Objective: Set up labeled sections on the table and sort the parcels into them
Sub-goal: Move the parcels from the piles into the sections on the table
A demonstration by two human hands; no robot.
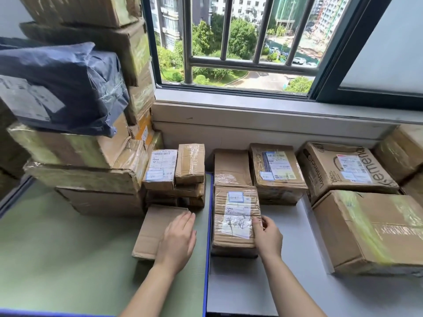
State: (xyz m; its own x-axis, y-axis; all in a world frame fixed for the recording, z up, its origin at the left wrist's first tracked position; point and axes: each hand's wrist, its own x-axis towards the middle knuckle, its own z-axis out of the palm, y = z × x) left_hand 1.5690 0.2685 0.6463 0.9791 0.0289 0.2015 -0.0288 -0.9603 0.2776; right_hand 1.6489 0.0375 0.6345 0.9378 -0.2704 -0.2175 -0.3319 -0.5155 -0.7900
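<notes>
At ten o'clock a stack [87, 179] of boxes rises from the desk's [57, 259] green section, with a blue bag [68, 88] on top. Near six o'clock, left of the blue strip [207, 248], the left hand [178, 241] lies flat, fingers straight, on a flat box [153, 227]. Just across the strip, the right hand [267, 236] curls its fingers round the right edge of a labelled box [233, 216]. At three o'clock lies a big box [370, 229].

Head view: close, looking forward-down over table [68, 259] toward window [240, 42].
</notes>
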